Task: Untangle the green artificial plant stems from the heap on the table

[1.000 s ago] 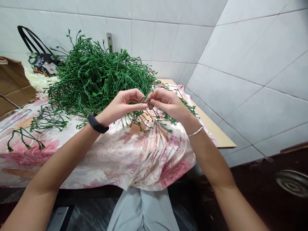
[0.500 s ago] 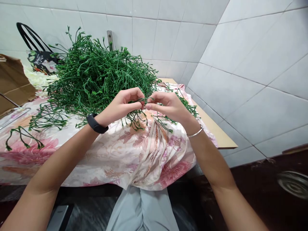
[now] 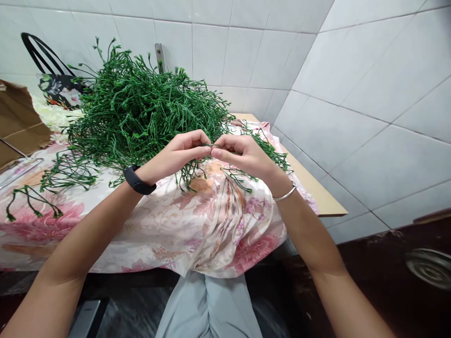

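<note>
Fingertip-pinching green stem (image 3: pixel 214 145) at frame ctr. w/ L hand (image 3: pixel 180 151) & R hand (image 3: pixel 249 154), below green pile (image 3: pixel 148 112) at upper L of frame, appar. mid-joining or -parting (can't tell which), prob. calling for steady two-handed pinch next.

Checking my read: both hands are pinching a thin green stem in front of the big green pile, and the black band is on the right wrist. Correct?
Not quite: the head view shows the black band on the wrist of the left hand. As you said, that hand and the right hand pinch a thin green stem before the big green pile.
</note>
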Tool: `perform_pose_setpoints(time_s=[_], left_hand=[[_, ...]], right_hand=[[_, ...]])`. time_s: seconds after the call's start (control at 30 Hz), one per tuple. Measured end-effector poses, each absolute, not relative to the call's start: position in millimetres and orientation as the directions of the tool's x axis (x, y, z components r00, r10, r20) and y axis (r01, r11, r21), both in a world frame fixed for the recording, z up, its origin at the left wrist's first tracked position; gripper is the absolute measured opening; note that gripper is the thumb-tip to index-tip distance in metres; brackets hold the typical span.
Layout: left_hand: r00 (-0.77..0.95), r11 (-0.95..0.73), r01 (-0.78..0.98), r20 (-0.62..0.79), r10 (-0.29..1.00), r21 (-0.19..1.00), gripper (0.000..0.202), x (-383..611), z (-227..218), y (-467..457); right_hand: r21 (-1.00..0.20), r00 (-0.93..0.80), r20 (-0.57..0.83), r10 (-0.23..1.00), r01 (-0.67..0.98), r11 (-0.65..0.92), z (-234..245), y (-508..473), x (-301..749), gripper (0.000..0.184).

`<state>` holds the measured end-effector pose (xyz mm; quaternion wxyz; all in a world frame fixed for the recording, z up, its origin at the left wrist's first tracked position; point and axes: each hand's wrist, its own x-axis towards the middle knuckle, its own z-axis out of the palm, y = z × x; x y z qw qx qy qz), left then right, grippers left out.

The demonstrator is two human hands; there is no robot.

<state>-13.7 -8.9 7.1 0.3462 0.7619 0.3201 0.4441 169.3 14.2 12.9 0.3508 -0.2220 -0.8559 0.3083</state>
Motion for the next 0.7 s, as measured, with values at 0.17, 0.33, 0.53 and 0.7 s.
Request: perform_pose_setpoints(time_s=[0.17,0.33,0.53,0.7], left_hand=[[0.311,-0.685,0.217,0.616,0.724,0.695,0.014,-10.1,1.4,-9.4],[0.295,-0.719,0.492,0.683,0.668,0.491,0.015,-9.3,-0.6,-9.1],[0.436,-0.693,0.666,0.61,0.662,0.276,0.015,-11.7,1.3,-11.0],[0.46,-0.696,0.703,0.653,0.602,0.147,0.015,-8.2,-1.3,-14.2]], right_hand=[[-0.663,-0.601,0.482,0.638,0.226,0.714,10.5,16.8,166.8,0.034],[-0.615,-0.599,0.514,0.613,0.241,0.751,6.6,19.4,165.9,0.027],[-0.472,-0.63,0.562,0.535,0.287,0.834,4.1,21.8,166.2,0.024],[-0.405,-0.599,0.635,0.489,0.282,0.87,5.5,17.9,163.0,0.03]])
